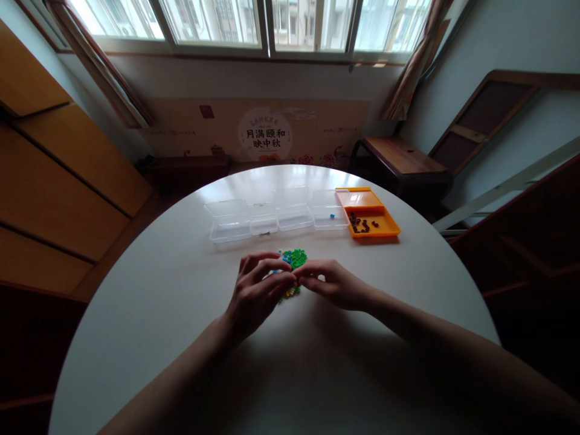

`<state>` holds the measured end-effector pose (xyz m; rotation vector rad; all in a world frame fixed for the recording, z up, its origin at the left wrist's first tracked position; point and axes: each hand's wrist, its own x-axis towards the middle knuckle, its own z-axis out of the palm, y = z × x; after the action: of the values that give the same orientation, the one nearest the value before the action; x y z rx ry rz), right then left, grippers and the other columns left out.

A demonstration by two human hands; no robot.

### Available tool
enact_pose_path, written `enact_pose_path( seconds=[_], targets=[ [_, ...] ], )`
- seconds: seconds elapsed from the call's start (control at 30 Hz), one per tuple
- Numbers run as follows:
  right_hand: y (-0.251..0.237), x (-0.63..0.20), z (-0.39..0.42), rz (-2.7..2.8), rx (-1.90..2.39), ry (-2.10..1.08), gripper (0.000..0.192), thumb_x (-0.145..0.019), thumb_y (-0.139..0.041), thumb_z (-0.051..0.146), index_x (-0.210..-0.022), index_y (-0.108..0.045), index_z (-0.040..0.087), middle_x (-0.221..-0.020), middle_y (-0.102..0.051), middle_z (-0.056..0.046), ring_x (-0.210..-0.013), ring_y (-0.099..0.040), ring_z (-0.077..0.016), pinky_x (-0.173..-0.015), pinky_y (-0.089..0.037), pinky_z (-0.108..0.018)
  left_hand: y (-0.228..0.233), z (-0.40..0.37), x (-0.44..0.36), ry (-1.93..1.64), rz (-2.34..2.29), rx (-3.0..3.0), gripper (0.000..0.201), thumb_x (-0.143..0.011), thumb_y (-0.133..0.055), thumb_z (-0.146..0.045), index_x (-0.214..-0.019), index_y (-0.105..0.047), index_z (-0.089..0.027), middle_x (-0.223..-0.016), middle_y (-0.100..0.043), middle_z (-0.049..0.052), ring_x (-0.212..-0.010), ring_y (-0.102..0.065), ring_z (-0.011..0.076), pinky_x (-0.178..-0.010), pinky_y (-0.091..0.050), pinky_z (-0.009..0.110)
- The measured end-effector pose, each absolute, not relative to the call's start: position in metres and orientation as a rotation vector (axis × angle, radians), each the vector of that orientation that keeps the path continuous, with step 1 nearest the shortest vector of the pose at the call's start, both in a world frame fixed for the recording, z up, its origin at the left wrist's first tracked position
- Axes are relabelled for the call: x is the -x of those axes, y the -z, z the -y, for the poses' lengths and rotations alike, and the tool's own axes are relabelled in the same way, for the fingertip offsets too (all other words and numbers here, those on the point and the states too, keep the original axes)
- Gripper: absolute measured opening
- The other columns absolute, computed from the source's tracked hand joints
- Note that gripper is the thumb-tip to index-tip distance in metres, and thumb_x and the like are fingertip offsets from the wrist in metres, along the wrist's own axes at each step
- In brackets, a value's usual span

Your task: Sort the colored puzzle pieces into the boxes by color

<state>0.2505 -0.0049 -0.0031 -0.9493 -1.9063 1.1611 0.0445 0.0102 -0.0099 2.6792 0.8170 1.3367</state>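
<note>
A pile of tiny green, blue and yellow pieces (298,258) lies on the white round table (181,302). Over its near side my left hand (258,287) and my right hand (333,283) meet, fingertips to fingertips. Thumb and forefinger of each are pinched together, and whatever sits between them is too small or hidden to make out. Part of the pile is covered by my fingers. Beyond it stands an open orange box (383,228) with several dark brown pieces (362,225) inside. One blue piece (332,215) rests in the clear box (322,225) beside it.
More clear plastic boxes with raised lids, among them a left one (230,232) and a middle one (294,219), line up left of the orange box. A small dark object (264,233) lies before them. A wooden stool (408,156) stands past the table's far right edge.
</note>
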Motion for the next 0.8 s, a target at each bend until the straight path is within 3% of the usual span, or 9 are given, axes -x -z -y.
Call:
enact_pose_path(
  seconds=[0.23,0.43,0.57,0.7,0.8],
  targets=[
    [0.01,-0.248,0.004,1.814,0.921,-1.283,0.021,-0.086,-0.057,0.026,-0.094,-0.072,0.014,-0.086,-0.072,-0.007,-0.079,-0.065,-0.0172,-0.073,-0.05,-0.028,0.01,-0.013,-0.046,-1.375,-0.774,-2.682,0.009,-0.081,-0.071,-0.022,-0.088,-0.065,-0.022,-0.09,-0.069,0.002,-0.101,-0.057,0.0207,-0.086,-0.046,0.036],
    [0.009,-0.25,0.004,1.869,0.976,-1.122,0.016,-0.086,-0.059,0.024,-0.091,-0.072,0.017,-0.083,-0.072,-0.004,-0.073,-0.064,-0.0139,-0.067,-0.048,-0.024,0.014,-0.014,-0.044,-1.334,-0.828,-2.729,0.013,-0.08,-0.072,-0.027,-0.087,-0.064,-0.022,-0.091,-0.07,0.002,-0.102,-0.058,0.0213,-0.088,-0.045,0.036],
    [0.008,-0.265,-0.005,1.906,1.096,-0.713,0.012,-0.084,-0.06,0.021,-0.089,-0.071,0.018,-0.08,-0.07,-0.003,-0.069,-0.061,-0.0132,-0.063,-0.046,-0.024,0.017,-0.015,-0.04,-1.26,-0.909,-2.77,0.015,-0.08,-0.072,-0.031,-0.089,-0.064,-0.022,-0.093,-0.07,0.003,-0.102,-0.058,0.0219,-0.089,-0.042,0.037],
    [0.012,-0.292,-0.02,1.915,1.317,-0.106,0.013,-0.084,-0.057,0.018,-0.085,-0.07,0.017,-0.078,-0.067,-0.005,-0.075,-0.061,-0.0184,-0.072,-0.047,-0.031,0.021,-0.017,-0.032,-1.23,-0.974,-2.766,0.014,-0.08,-0.071,-0.032,-0.087,-0.065,-0.021,-0.094,-0.069,0.003,-0.103,-0.057,0.0222,-0.089,-0.041,0.037],
    [0.018,-0.315,-0.031,1.927,1.425,0.171,0.015,-0.084,-0.055,0.02,-0.084,-0.07,0.017,-0.078,-0.067,-0.006,-0.079,-0.061,-0.0217,-0.075,-0.046,-0.033,0.025,-0.017,-0.027,-1.188,-1.042,-2.77,0.015,-0.08,-0.071,-0.033,-0.088,-0.066,-0.021,-0.096,-0.069,0.004,-0.104,-0.056,0.0235,-0.09,-0.041,0.039]
  ],
)
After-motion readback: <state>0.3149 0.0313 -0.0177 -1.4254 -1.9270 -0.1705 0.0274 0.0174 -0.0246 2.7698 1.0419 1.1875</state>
